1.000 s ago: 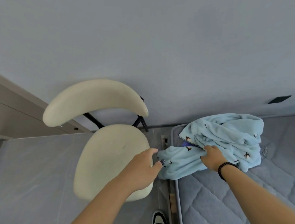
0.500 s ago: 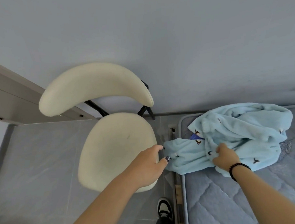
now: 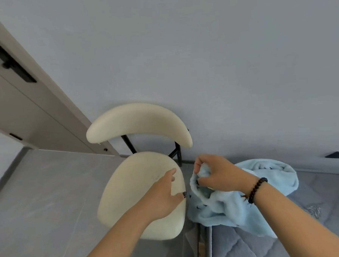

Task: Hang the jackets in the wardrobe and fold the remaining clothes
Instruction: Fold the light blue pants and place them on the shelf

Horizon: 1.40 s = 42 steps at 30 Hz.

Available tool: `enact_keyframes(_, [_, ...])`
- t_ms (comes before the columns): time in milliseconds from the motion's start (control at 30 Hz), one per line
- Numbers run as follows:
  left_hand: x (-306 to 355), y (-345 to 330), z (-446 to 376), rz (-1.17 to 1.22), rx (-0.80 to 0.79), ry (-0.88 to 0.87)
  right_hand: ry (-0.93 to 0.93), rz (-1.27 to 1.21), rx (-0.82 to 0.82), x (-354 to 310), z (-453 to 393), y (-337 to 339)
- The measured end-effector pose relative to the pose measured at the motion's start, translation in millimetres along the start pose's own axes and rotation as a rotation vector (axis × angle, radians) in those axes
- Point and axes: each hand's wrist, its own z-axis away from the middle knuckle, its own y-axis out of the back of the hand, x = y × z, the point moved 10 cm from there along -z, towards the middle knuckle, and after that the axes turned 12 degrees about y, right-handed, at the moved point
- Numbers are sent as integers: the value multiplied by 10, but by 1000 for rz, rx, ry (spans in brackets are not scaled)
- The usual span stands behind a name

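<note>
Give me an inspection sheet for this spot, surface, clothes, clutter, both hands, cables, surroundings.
Surface: grey quilted mattress, bare at the near corner.
Job's things: light blue fleece garment, bunched, lying on the mattress and hanging over its edge.
Clutter: nothing seen.
Hands: right hand grips a fold of the garment, beaded bracelet on its wrist; left hand open over the cream chair seat.
Cables: nothing seen.
Surroundings: grey wall, grey tiled floor, beige door at left.

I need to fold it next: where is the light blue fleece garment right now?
In the head view, the light blue fleece garment lies lower right on the grey quilted mattress, beside the cream chair; the right hand grips its edge.
</note>
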Motion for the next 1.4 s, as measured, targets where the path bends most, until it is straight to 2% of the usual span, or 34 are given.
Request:
enact_keyframes(100, [-94,277,320,101,37,-62,110,24,-92,-766,-3,-30])
enact_keyframes(267, [-57,775,1060,168,112,-277,283,82,-168,-1963,89,-240])
enact_keyframes(400, [-547,1142,1463,279,265,-275,423,121,-182,-2874,209,-534])
enact_keyframes(533, [-961,1545,2162,452,357,-359,526,103,-256,-3704,372,-1059])
enact_keyframes(633, [-1306,1766,2854,434,417,-444,627,189,-351,-4328,553,-1681])
enact_keyframes(700, [-1662,1831,3259,423,450,-419,700,228,-386,-4738,688,-2085])
enact_keyframes(833, [-2586,1924,4004,375,596,-256,838,232,-394,-5513,912,-2743])
enact_keyframes(900, [-3075,2021,4449,317,742,-167,892,239,-411,-5813,972,-3038])
enact_keyframes(1000, [-3904,2158,5143,191,950,77,953,293,-435,-6139,971,-3477])
enact_keyframes(1200, [-5198,2142,6288,-4,1137,534,1074,514,-510,-6578,819,-4312])
enact_keyframes(1300, [-5701,2008,6694,39,1147,770,1167,586,-496,-6795,706,-4637])
enact_keyframes(1400, [-6184,1702,7058,142,1028,1107,1208,652,-434,-6963,468,-4795])
